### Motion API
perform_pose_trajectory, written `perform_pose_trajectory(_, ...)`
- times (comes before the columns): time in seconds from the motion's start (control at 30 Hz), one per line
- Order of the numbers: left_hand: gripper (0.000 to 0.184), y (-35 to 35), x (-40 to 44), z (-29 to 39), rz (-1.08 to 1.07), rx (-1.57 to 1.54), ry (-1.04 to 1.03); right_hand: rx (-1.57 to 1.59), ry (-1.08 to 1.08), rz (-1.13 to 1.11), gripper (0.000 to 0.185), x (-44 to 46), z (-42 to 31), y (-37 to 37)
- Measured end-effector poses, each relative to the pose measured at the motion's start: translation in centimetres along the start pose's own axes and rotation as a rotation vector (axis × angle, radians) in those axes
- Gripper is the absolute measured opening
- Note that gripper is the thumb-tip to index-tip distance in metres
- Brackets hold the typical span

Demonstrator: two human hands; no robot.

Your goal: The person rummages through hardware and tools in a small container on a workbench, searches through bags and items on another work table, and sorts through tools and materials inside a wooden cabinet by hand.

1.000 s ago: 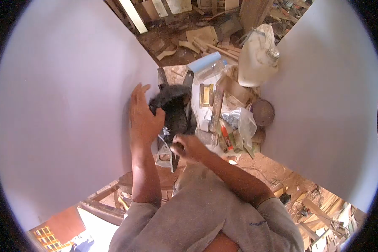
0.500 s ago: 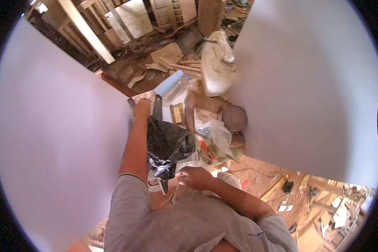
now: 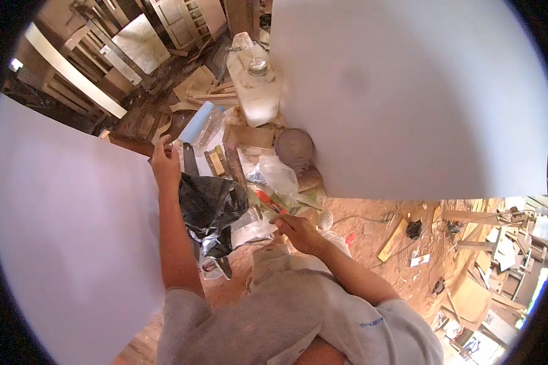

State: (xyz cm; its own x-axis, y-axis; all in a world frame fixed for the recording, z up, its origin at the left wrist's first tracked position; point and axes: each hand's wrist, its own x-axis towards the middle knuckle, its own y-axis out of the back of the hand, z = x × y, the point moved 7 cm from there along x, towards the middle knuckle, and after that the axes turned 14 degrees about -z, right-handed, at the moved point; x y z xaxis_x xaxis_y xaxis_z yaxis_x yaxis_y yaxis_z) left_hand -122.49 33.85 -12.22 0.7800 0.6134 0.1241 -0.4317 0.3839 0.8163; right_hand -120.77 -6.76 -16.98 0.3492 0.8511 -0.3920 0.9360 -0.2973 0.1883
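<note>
My left hand (image 3: 166, 161) is at the far left of the cluttered work surface, beside a dark flat strip (image 3: 190, 159). Its fingers are bent together, and whatever they hold is too small to make out. Below that wrist lies a crumpled black plastic bag (image 3: 210, 204). My right hand (image 3: 299, 233) reaches in from the right, fingers loosely bent and holding nothing I can see. Just beyond its fingertips lies a red utility knife (image 3: 270, 201). A clear plastic bag (image 3: 278, 174) and a small yellow-and-dark block (image 3: 215, 162) lie farther back.
Large pale panels stand on the left (image 3: 73, 237) and right (image 3: 420, 103). Behind the surface are a dirty white jerrycan (image 3: 256, 91), a blue roll (image 3: 198, 121) and a round brown object (image 3: 294, 148). Wood scraps (image 3: 469, 298) and a cable lie on the earth floor.
My left hand has lifted slightly from the surface's far left corner. My right hand has moved from the black bag's lower edge toward the red utility knife. The view has turned right.
</note>
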Motion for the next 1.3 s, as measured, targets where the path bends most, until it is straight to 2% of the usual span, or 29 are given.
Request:
perform_pose_trajectory(0.07, 0.022, 0.8, -2.9, 3.9, -0.109, -0.119, 0.091, 0.026, 0.007, 0.015, 0.036, -0.5, -0.2, 0.9)
perform_pose_trajectory(0.13, 0.022, -0.5, -7.0, 6.2, -0.245, -0.469, 0.042, 0.02, 0.037, 0.025, 0.034, -1.1, -1.0, 1.9)
perform_pose_trajectory(0.2, 0.023, -2.9, -11.5, 8.8, -0.422, -0.856, 0.084, -0.024, 0.093, 0.031, 0.033, -2.2, -2.5, 3.2)
perform_pose_trajectory(0.27, 0.024, -5.9, -16.5, 10.5, -0.547, -0.986, 0.222, -0.079, 0.113, 0.039, 0.032, -3.7, -2.7, 4.2)
perform_pose_trajectory(0.33, 0.023, -8.4, -21.1, 14.4, -0.686, -0.786, 0.301, -0.085, 0.13, 0.05, 0.031, -5.7, -2.1, 5.4)
perform_pose_trajectory(0.4, 0.022, -12.1, -25.5, 18.4, -0.834, -0.898, 0.308, -0.043, 0.135, 0.06, 0.03, -8.6, -0.6, 6.6)
perform_pose_trajectory(0.47, 0.023, -14.7, -29.0, 23.5, -0.974, -0.878, 0.281, -0.104, 0.171, 0.021, 0.028, -12.1, 0.3, 9.0)
perform_pose_trajectory(0.63, 0.026, -20.6, -33.5, 34.8, -1.134, -0.853, 0.125, -0.062, 0.285, 0.054, 0.023, -21.7, 6.3, 16.2)
perform_pose_trajectory(0.73, 0.027, -24.4, -34.9, 40.9, -1.277, -0.706, 0.146, -0.012, 0.296, 0.096, 0.019, -26.9, 10.8, 19.6)
perform_pose_trajectory(0.83, 0.025, -27.2, -34.7, 46.2, -1.208, -0.653, 0.084, -0.024, 0.144, 0.268, 0.022, -32.0, 13.8, 24.0)
perform_pose_trajectory(0.93, 0.023, -29.5, -34.1, 50.4, -1.139, -0.659, 0.063, -0.029, 0.125, 0.454, 0.026, -36.1, 14.3, 28.2)
perform_pose_trajectory(1.07, 0.02, -32.6, -31.7, 53.9, -1.134, -0.724, 0.031, 0.055, 0.057, 0.422, 0.028, -37.5, 16.7, 31.6)
perform_pose_trajectory(1.1, 0.019, -33.8, -30.9, 54.6, -1.147, -0.759, 0.021, 0.114, -0.027, 0.412, 0.029, -38.2, 16.2, 32.8)
perform_pose_trajectory(1.2, 0.017, -36.6, -28.1, 57.4, -1.148, -0.882, 0.085, 0.104, 0.011, 0.501, 0.03, -37.8, 18.3, 36.1)
perform_pose_trajectory(1.23, 0.017, -37.1, -27.1, 59.1, -1.175, -0.955, 0.097, 0.239, -0.093, 0.438, 0.032, -38.0, 18.8, 37.4)
perform_pose_trajectory(1.3, 0.02, -40.2, -24.6, 60.7, -1.227, -0.969, 0.038, 0.138, -0.05, 0.531, 0.031, -37.3, 19.9, 40.6)
